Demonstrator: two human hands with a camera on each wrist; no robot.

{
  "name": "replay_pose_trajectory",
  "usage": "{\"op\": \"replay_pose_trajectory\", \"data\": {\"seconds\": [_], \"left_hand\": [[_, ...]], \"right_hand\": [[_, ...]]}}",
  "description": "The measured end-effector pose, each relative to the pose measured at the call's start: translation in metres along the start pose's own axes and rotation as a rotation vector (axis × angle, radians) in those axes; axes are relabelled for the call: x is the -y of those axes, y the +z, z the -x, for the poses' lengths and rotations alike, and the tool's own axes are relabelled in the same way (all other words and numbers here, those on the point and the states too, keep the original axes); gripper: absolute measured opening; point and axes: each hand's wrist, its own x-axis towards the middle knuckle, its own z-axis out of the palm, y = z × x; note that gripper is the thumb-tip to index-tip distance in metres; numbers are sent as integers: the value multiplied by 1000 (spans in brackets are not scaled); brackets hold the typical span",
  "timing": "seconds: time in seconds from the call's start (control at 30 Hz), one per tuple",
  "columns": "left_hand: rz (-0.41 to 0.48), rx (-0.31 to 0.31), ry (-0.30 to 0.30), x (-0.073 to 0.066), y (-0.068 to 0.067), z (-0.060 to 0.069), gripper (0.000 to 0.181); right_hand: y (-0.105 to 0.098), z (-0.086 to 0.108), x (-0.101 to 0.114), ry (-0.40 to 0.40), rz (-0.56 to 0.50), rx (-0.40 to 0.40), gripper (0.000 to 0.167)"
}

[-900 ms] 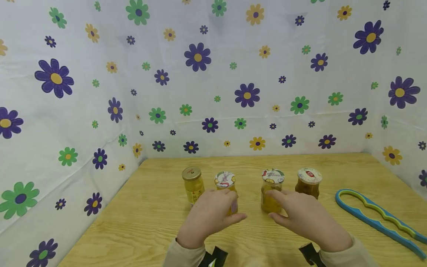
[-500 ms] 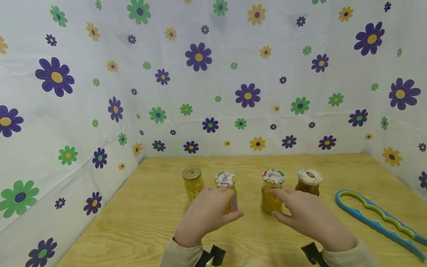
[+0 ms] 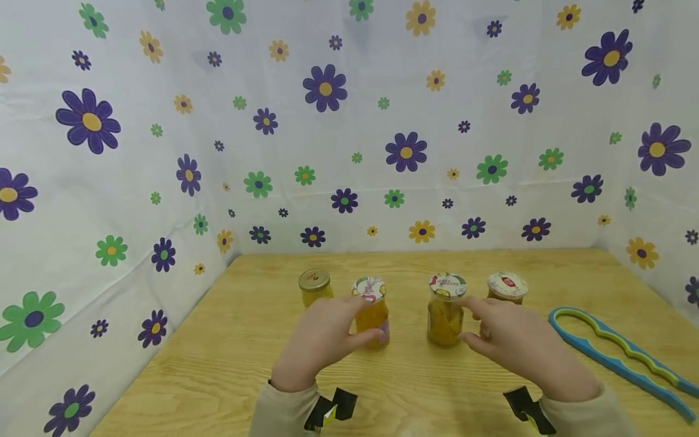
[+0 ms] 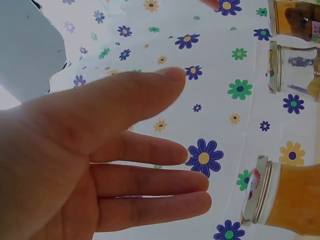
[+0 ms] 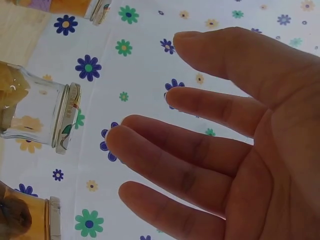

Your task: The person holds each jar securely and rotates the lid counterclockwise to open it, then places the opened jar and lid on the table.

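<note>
Four jars stand in a row on the table in the head view. The left hand (image 3: 322,343), fingers extended, is over the near side of the gold-lidded jar (image 3: 315,287) and beside the orange jar (image 3: 371,321). The right hand (image 3: 526,346) is next to the yellow jar (image 3: 445,320) and partly covers the dark jar (image 3: 507,285). In the left wrist view the left hand (image 4: 115,160) holds nothing, with the orange jar (image 4: 295,197) past its fingertips. The right wrist view shows the right hand (image 5: 215,130) empty, its fingers spread, near the yellow jar (image 5: 35,105).
A blue and green looped tool (image 3: 617,358) lies on the wooden table (image 3: 218,364) to the right of the jars. White cloth with flower prints (image 3: 349,133) hangs behind the table and at both sides.
Both hands have moved apart, the left one leftward and the right one rightward, so more of the orange and yellow jars shows. The jars and the looped tool stay in place.
</note>
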Motion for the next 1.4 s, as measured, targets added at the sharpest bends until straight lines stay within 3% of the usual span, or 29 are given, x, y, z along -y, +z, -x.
{"op": "replay_pose_trajectory", "data": {"seconds": [0.33, 0.53, 0.77, 1.0, 1.13, 1.3, 1.4], "left_hand": [[5, -60, -50, 15, 1, 5, 28], [44, -105, -140, 27, 1, 8, 37], [53, -239, -252, 55, 5, 16, 44], [192, -355, -344, 74, 22, 9, 55], [290, -371, -448, 79, 35, 7, 60], [473, -360, -655, 84, 47, 5, 73], [532, -357, -737, 88, 53, 3, 78]], "right_hand": [[2, -2, -7, 1, -33, 4, 43], [3, -4, -15, 3, -84, -7, 42], [2, -6, -32, -9, -75, -14, 39], [0, 5, -49, 49, -36, -5, 44], [1, 12, -58, 63, -25, 4, 51], [2, 16, -71, 76, 13, 6, 59], [1, 18, -77, 85, 26, 11, 59]]}}
